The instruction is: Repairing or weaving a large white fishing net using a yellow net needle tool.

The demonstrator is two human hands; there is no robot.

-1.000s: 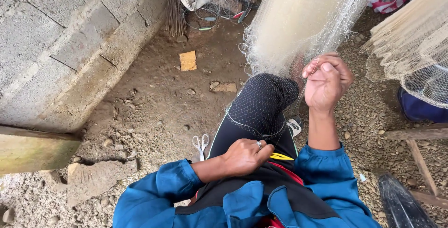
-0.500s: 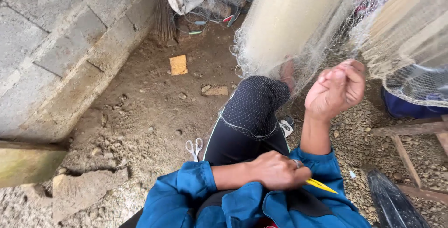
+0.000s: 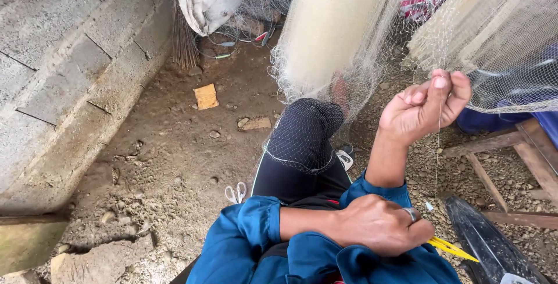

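Two bare hands work one thin pale line: the right hand (image 3: 427,112) is raised far and to the right, fingers pinched shut on the fine thread (image 3: 437,162), which drops almost straight down from that pinch toward the left hand (image 3: 378,225), held low and near, across the lap. The left hand is closed around a slim yellow plastic netting needle (image 3: 450,248), whose long axis points right and slightly nearer, tip clear of the fist. So the thread runs upright between the hands, the left hand being the nearer to the needle. Pale fine-meshed fishing net (image 3: 343,34) hangs in folds just beyond the raised hand and drapes over the dark-clad knee (image 3: 305,133). Small white-handled scissors (image 3: 235,192) lie on the dirt ground (image 3: 168,144) to the left, well apart from both hands, by the grey block wall (image 3: 64,69)
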